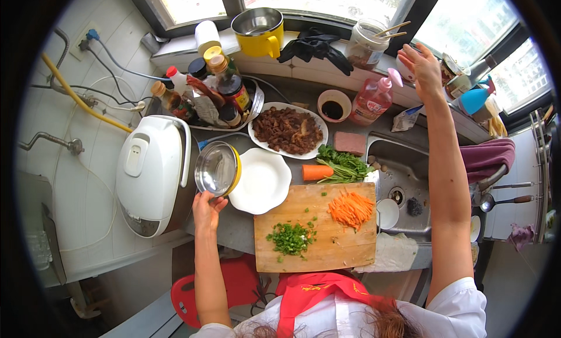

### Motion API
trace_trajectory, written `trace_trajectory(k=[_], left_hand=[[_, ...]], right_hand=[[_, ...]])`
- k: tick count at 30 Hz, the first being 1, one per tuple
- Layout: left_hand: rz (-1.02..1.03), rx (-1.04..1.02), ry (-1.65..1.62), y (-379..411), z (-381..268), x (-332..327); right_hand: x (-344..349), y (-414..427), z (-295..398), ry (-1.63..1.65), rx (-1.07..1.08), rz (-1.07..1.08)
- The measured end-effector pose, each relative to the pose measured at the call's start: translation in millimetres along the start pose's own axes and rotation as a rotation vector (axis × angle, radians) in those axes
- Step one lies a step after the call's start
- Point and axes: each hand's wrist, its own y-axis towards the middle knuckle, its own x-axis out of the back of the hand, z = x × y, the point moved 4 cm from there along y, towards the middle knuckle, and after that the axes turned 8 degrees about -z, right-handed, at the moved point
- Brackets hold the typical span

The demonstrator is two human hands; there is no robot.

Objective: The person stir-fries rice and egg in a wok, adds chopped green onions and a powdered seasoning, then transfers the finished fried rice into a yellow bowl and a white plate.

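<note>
My left hand (208, 208) grips the rim of a yellow metal bowl (215, 168) with a steel inside, tilted beside a white scalloped plate (261, 180). My right hand (420, 68) is raised at the windowsill by a white rounded thing it partly hides; whether it touches that thing I cannot tell. A wooden cutting board (315, 250) bears chopped green onion (290, 238) and carrot shreds (351, 210). Behind the board lie a carrot piece (317, 172) and leafy greens (346, 164). An oval plate of dark cooked meat (288, 129) stands farther back.
A white rice cooker (151, 175) stands left, near a tray of sauce bottles (234, 90). A bowl of dark sauce (334, 106) and a pink pump bottle (372, 99) stand at the back. The steel sink (407, 162) is at right. A yellow mug (258, 33) and black gloves (315, 48) sit on the sill.
</note>
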Motion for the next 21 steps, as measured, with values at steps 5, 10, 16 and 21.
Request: trace_trajectory(k=[5,10,16,21], left_hand=[[-0.058,0.055,-0.097,32.8,17.3,-6.5],[-0.066,-0.082,-0.054,69.1,19.0,-23.9],[-0.122,-0.048,-0.096,122.0,26.9,-32.7],[0.133,-0.455,0.601,163.5,10.6,-32.5]], right_hand=[[59.6,-94.9,25.3,-0.093,0.110,0.049],[177.5,-206.0,25.6,-0.275,0.058,-0.113],[380.5,-364.5,35.3,-0.473,-0.033,-0.638],[549.9,-546.0,41.3,-0.654,-0.096,-1.118]])
